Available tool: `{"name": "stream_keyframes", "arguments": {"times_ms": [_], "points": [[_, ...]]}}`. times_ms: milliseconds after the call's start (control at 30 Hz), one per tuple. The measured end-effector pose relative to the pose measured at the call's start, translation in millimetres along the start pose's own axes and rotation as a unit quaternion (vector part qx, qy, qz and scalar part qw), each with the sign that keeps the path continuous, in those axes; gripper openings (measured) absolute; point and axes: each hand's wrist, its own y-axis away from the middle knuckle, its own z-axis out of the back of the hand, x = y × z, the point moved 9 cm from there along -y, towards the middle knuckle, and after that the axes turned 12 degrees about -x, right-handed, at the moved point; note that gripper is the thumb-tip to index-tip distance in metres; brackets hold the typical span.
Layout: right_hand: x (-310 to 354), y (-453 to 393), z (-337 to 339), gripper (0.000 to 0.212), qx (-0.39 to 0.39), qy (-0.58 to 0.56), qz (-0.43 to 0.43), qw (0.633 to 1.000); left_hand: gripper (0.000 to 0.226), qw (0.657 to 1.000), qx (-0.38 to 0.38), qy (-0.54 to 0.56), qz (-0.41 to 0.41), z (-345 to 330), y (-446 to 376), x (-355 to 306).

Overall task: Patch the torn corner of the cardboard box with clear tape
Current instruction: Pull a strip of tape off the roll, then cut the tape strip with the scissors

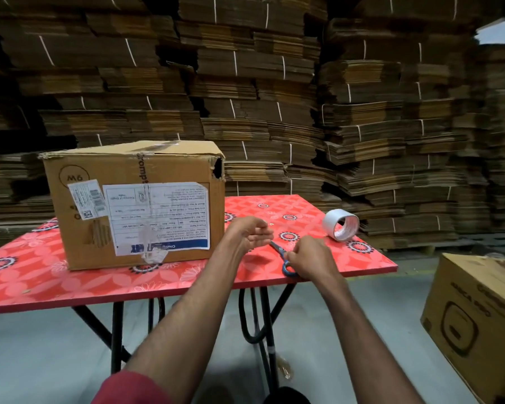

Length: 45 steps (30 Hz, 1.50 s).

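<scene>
While gripping blue scissors (283,259) in right hand (309,259), left hand (250,233) half-open, empty, near cardboard box (134,205); tape roll (340,224) far right.

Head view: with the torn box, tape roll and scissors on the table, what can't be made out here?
- Cardboard box: how far the tear at its upper right corner runs; the far side is hidden.
- Left hand: whether it holds a tape strip; clear tape would not show.
- Scissors: handles covered by the right hand.
- Tape roll: its loose end, too small.
- Box label print: blurred, upside down.
</scene>
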Motion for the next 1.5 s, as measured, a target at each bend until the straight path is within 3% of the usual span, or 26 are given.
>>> {"name": "stream_keyframes", "arguments": {"times_ms": [100, 233, 333, 600, 833, 1067, 1133, 1200, 1267, 1333, 1500], "points": [[14.6, 9.7, 4.8, 0.018, 0.01, 0.034, 0.031, 0.999, 0.012, 1.0, -0.006, -0.004, -0.005, 0.2, 2.9, 1.7], [17.4, 20.0, 13.4, 0.034, 0.052, 0.097, 0.06, 0.992, 0.006, 1.0, 0.004, 0.0, -0.001, 1.2, 2.1, 7.0], [16.7, 24.0, 22.5, 0.034, 0.085, 0.146, 0.077, 0.983, 0.01, 1.0, 0.014, 0.006, -0.002, 3.7, 1.0, 6.4], [15.2, 32.6, 44.6, 0.012, 0.112, 0.206, 0.098, 0.967, 0.007, 1.0, 0.009, 0.007, -0.009, 4.4, 4.2, 4.1], [-2.1, 36.9, 46.6, 0.026, 0.111, 0.165, 0.056, 0.978, 0.006, 1.0, 0.01, 0.002, -0.008, -0.1, 5.2, 7.5], [-18.2, 47.4, 48.4, 0.019, 0.133, 0.139, 0.037, 0.981, 0.008, 1.0, 0.017, -0.011, -0.001, -5.9, 6.0, 9.8], [-40.2, 56.8, 44.6, 0.021, 0.158, 0.084, 0.009, 0.984, 0.01, 1.0, 0.02, -0.014, -0.001, -6.5, 5.9, 11.1], [-65.2, 75.5, 37.0, 0.023, 0.193, -0.041, -0.034, 0.98, 0.009, 1.0, 0.016, -0.015, 0.0, -4.7, 5.5, 12.7], [-81.9, 100.6, 24.0, 0.021, 0.249, -0.219, -0.086, 0.94, 0.006, 1.0, 0.007, -0.015, 0.001, -2.2, 4.5, 13.2], [-84.4, 122.7, 10.7, 0.019, 0.293, -0.381, -0.124, 0.868, 0.005, 1.0, 0.002, -0.017, 0.002, -1.4, 5.4, 13.1], [-76.9, 134.3, -6.6, 0.024, 0.238, -0.569, -0.232, 0.752, 0.004, 0.999, -0.012, -0.029, 0.01, 0.7, 3.7, 20.5]]}}
